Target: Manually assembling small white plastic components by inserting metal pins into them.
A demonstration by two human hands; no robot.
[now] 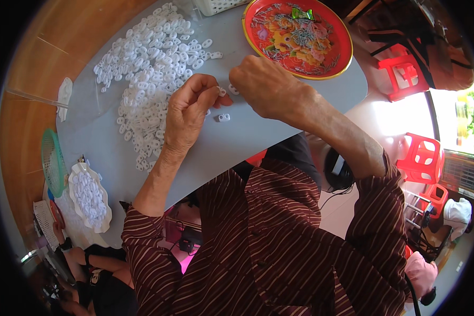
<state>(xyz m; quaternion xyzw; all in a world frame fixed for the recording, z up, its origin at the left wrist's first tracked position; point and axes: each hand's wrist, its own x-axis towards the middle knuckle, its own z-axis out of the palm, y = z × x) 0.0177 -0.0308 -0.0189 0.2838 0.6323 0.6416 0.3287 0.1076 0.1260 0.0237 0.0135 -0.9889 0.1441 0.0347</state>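
The left hand point(187, 113) rests on the grey tabletop point(258, 131) with its fingers curled in, pinching a small white plastic piece point(222, 91) between thumb and forefinger. The right hand point(266, 87) lies just beside it to the right, knuckles up and fingers bent down over another small white piece point(233, 89); whether it truly grips that piece cannot be told. The two hands nearly meet at their fingertips. A single white piece point(224, 117) lies loose on the tabletop just near of them. To the left and far side spreads a wide heap of white plastic pieces point(152, 63). At the far right stands a red flowered tray point(342, 39) holding small metal bits. At the near left, off the tabletop, a white bag point(89, 197) holds more white pieces, next to a green mesh basket point(52, 160).
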